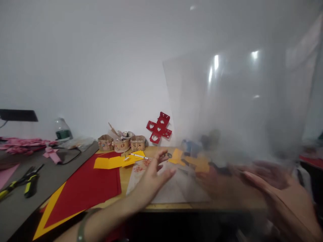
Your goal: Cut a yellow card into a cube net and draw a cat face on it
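A large transparent plastic sheet (pixel 232 101) stands upright on the right, with bright reflections on it. My right hand (pixel 280 191) grips its lower edge and is blurred. Near the middle, my left hand (pixel 158 171) hovers over the table with its fingers apart and holds nothing. Below it lies a whitish sheet (pixel 174 188) with small red bits. Yellow folded pieces (pixel 108 162) and a white pen (pixel 139 155) lie left of my left hand. Through the plastic, orange pieces (pixel 199 163) and a blurred blue item show.
Red sheets (pixel 88 188) over yellow ones cover the table's left part. Small baskets (pixel 122 145) and a red cut-out cross (pixel 159 127) are at the wall. Pliers (pixel 30 185), a bottle (pixel 62 129) and pink strips (pixel 25 144) lie on the grey surface (pixel 57 178).
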The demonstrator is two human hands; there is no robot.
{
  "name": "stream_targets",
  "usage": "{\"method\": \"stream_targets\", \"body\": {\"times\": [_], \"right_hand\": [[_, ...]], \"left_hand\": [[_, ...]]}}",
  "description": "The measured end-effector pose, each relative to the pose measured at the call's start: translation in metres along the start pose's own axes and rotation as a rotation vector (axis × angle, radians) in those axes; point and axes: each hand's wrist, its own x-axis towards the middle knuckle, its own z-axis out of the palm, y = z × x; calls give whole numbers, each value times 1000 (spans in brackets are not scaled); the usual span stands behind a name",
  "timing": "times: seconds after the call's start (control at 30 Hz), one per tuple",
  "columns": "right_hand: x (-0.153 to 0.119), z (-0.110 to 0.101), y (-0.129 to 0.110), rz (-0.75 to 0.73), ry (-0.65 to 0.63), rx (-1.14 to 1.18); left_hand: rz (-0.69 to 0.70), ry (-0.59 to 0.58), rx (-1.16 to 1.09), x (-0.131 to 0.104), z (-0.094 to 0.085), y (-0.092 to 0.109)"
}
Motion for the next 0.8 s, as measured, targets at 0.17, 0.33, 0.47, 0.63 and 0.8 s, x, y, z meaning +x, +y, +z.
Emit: {"method": "stream_targets", "body": {"times": [0.17,0.33,0.47,0.63,0.8], "right_hand": [[-2,52,3,16,-158,377],[12,77,25,1,-423,596],[31,94,53,-41,-442,629],[47,132,93,-133,-466,450],[33,144,106,-325,-586,32]], "left_hand": [[223,213,36,50,26,-6],[171,-30,-86,133,-9,-10],[59,-408,-88,161,-33,-17],[23,-590,4,174,-37,10],[215,-545,717,175,-25,74]]}}
